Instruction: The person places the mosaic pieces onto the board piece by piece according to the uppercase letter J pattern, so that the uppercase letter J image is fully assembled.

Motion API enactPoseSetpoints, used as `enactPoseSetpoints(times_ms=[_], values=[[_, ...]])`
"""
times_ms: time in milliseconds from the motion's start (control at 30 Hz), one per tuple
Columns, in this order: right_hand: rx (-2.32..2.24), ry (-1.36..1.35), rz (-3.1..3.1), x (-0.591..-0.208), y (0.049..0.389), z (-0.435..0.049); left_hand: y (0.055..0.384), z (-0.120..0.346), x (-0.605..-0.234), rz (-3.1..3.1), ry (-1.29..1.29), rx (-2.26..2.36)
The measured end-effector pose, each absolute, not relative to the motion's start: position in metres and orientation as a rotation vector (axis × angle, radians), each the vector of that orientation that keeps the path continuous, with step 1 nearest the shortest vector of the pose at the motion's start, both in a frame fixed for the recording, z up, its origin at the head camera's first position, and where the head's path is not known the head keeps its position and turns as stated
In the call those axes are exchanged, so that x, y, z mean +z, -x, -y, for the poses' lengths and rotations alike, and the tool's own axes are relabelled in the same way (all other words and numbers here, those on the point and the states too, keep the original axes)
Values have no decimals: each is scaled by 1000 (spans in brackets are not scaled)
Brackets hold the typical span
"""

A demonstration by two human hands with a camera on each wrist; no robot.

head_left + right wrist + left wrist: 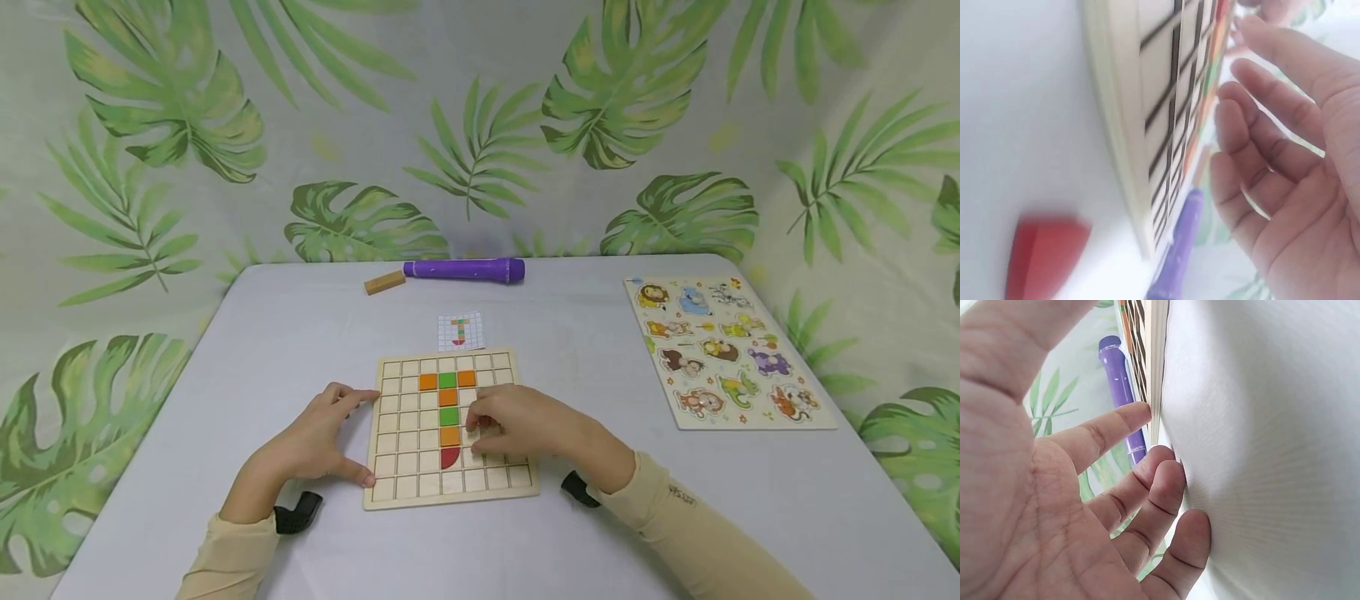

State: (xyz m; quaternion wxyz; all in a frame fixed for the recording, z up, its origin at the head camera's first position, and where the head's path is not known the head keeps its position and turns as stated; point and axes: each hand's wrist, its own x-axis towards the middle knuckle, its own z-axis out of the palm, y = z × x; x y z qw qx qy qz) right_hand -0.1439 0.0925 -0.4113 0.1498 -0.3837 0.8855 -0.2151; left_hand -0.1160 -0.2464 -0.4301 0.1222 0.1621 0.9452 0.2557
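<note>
A square wooden grid board lies on the table, with orange and green square tiles and a red quarter-round tile set in a T-like figure. My left hand is spread along the board's left edge, index fingertip and thumb tip touching it; in the left wrist view the other fingers rest near the tabletop. Over the board's right half hovers my right hand, beside the tile column, its fingers loosely bent. The right wrist view shows nothing between those fingers. A red block lies on the table near the board there.
Behind the board lies a small pattern card with a similar figure. Farther back are a purple microphone-shaped toy and a wooden block. An animal puzzle board lies at the right. Leaf-patterned cloth hangs behind the table.
</note>
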Motion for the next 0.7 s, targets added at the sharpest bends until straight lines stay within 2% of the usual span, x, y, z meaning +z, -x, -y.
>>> enactPoseSetpoints(times_ms=[367, 700], values=[[-626, 818, -2574, -412, 149, -149, 114, 245, -427, -2762, -497, 738], [-648, 798, -2575, -414, 147, -180, 115, 246, -427, -2757, -478, 744]])
